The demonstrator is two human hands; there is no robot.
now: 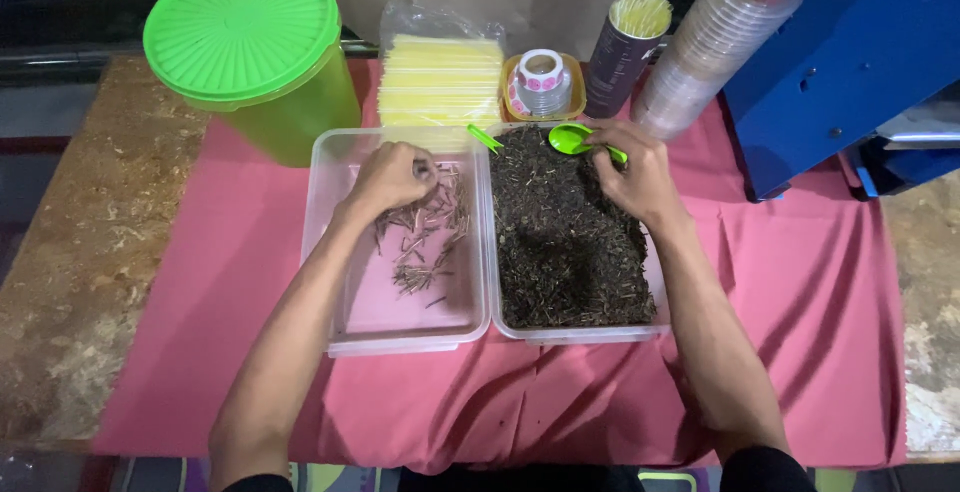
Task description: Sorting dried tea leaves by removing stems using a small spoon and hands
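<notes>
Gripping the green spoon (583,139) in my clenched right hand (640,177), bowl pointing left over the dried leaves (570,242); my left hand (392,178) pinches stems (428,222) directly beneath.

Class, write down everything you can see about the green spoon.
The green spoon is bright, glossy plastic, with a rounded bowl and a short handle. The right hand grips the handle, hiding most of it. The bowl points left, open side up, and looks empty, over the far edge of the dark loose leaves in the right clear tub.
</notes>
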